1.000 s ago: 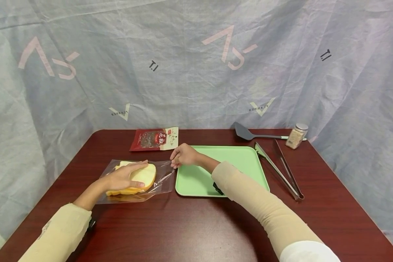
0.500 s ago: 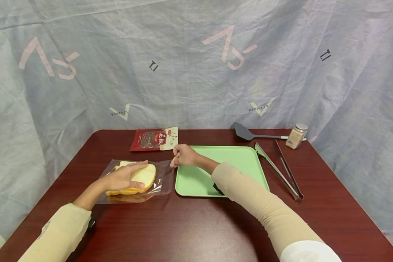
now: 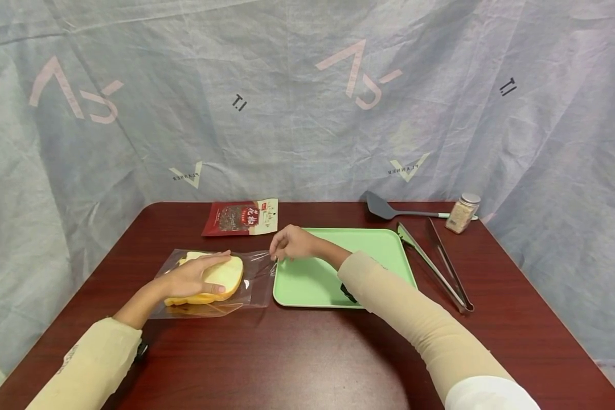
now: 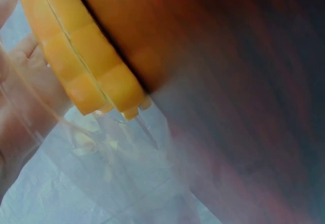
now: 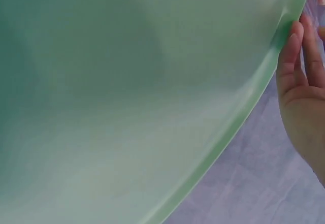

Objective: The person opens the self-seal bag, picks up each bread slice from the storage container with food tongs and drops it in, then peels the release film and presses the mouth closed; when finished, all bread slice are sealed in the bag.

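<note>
In the head view, a stack of yellow toast slices (image 3: 229, 274) lies in a clear plastic bag (image 3: 258, 287) on the left part of the table. My left hand (image 3: 192, 279) rests on the top slice, fingers and thumb spread. Two orange-crusted slices (image 4: 76, 51) show in the left wrist view, with the left palm (image 4: 30, 102) behind them and clear film around. My right hand (image 3: 292, 244) pinches the far right corner of the bag with bent fingers, over the left rim of a light green tray (image 3: 328, 285). The right wrist view shows its fingers right at that rim.
Behind the bag lies a red spice packet (image 3: 240, 217). Metal tongs (image 3: 443, 273) lie right of the tray, with a grey spatula (image 3: 381, 208) and a lidded glass jar (image 3: 463, 213) farther back. A cloth curtain (image 3: 307, 114) hangs behind the dark red table (image 3: 287, 359).
My right hand has shifted slightly to the right, and the bag's right end is drawn out with it. The left hand stays on the toast slices.
</note>
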`<state>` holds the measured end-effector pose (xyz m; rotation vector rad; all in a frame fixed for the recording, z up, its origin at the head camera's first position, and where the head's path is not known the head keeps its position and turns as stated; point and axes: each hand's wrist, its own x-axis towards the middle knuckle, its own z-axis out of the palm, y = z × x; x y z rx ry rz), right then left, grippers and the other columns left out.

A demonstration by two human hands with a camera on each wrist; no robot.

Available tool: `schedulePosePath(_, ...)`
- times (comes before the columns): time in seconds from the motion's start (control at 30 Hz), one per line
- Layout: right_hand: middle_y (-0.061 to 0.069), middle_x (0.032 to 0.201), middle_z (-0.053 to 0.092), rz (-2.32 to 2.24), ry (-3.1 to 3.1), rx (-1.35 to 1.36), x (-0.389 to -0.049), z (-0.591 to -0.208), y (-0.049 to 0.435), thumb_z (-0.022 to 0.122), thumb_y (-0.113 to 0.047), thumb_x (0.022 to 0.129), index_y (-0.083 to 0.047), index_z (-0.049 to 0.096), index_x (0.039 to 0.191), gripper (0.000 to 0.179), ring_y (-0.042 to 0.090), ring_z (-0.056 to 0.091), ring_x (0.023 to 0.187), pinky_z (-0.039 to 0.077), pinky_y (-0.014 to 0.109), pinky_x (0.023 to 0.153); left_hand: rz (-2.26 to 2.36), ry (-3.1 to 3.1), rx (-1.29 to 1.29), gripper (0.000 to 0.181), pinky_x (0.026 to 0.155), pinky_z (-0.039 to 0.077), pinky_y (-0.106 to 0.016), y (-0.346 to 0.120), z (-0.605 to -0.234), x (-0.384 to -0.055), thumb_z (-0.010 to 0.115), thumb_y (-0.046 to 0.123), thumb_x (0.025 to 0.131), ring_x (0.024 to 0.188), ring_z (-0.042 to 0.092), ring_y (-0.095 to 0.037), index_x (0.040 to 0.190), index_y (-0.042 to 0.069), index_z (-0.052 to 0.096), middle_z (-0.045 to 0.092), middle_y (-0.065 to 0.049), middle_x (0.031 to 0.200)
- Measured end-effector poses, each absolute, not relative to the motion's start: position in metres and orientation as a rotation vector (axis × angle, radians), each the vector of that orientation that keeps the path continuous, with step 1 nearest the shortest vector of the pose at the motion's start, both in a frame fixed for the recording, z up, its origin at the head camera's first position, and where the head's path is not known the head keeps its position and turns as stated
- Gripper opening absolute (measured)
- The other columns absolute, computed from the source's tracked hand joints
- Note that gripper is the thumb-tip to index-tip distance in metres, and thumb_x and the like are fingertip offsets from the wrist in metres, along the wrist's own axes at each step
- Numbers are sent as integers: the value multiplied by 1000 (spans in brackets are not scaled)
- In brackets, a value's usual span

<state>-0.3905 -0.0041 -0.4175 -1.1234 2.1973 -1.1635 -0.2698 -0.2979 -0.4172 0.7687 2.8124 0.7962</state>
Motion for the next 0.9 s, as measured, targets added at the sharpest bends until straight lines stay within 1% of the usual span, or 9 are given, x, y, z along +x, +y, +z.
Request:
schedulePosePath(0.13, 4, 87, 76, -1039, 2303, -1206, -390, -417, -4, 72, -2, 89, -4, 76, 92, 6, 19, 72, 81, 54, 25, 65, 797, 2812, 776, 80, 111, 24, -63, -298, -418, -270, 76, 39, 86, 142, 29, -46, 146, -4, 44, 35, -24, 154)
schedulePosePath(0.27, -2, 89, 75, -895, 2392, -1295, -392, -416, -5, 76, -9, 88, -8, 76, 93, 5, 7, 70, 84, 55, 23, 76, 794, 2815, 780, 80, 111, 25, -63, -298, -418, -269, 76, 39, 87, 142, 30, -47, 146, -4, 43, 35, -24, 154)
schedulePosePath(0.43, -6, 91, 75, -738, 2454, -1364, -392, -411, -6, 76, -12, 89, -12, 75, 95, 6, 3, 69, 87, 53, 23, 83, 807, 2808, 765, 81, 112, 24, -62, -298, -418, -270, 76, 39, 87, 142, 29, -46, 147, -3, 42, 34, -23, 155)
schedulePosePath(0.5, -7, 92, 75, -678, 2476, -1383, -392, -408, -7, 75, -13, 90, -14, 75, 94, 5, 2, 69, 87, 49, 25, 91, 813, 2804, 766, 81, 112, 24, -62, -298, -418, -270, 76, 38, 87, 142, 29, -46, 147, -3, 42, 34, -23, 155)
schedulePosePath(0.57, -8, 92, 75, -630, 2482, -1394, -392, -405, -7, 74, -13, 91, -15, 74, 94, 4, 2, 69, 87, 47, 28, 95, 818, 2799, 773, 80, 111, 24, -63, -298, -418, -270, 76, 38, 87, 142, 29, -46, 147, -4, 42, 34, -24, 155)
schedulePosePath(0.63, -10, 92, 75, -576, 2489, -1398, -392, -404, -7, 71, -12, 93, -17, 73, 94, 5, 2, 69, 87, 43, 30, 101, 825, 2793, 776, 80, 111, 24, -63, -298, -419, -270, 76, 37, 87, 142, 29, -47, 147, -5, 42, 34, -25, 155)
schedulePosePath(0.67, -11, 92, 75, -559, 2489, -1395, -392, -403, -8, 70, -10, 94, -17, 73, 95, 7, 3, 69, 87, 42, 31, 101, 827, 2791, 778, 81, 111, 24, -63, -299, -419, -270, 76, 38, 87, 142, 28, -47, 146, -5, 42, 34, -25, 155)
schedulePosePath(0.77, -12, 92, 74, -494, 2506, -1410, -392, -402, -8, 66, -7, 95, -19, 72, 94, 13, 4, 69, 90, 47, 27, 96, 830, 2788, 768, 81, 111, 24, -62, -298, -419, -270, 76, 38, 87, 142, 28, -47, 147, -5, 42, 33, -25, 155)
schedulePosePath(0.9, -14, 93, 73, -423, 2555, -1458, -391, -402, -9, 67, -7, 94, -22, 72, 90, 16, 7, 68, 96, 51, 22, 86, 820, 2794, 758, 81, 111, 25, -63, -298, -418, -269, 76, 37, 87, 142, 28, -47, 147, -4, 42, 33, -24, 155)
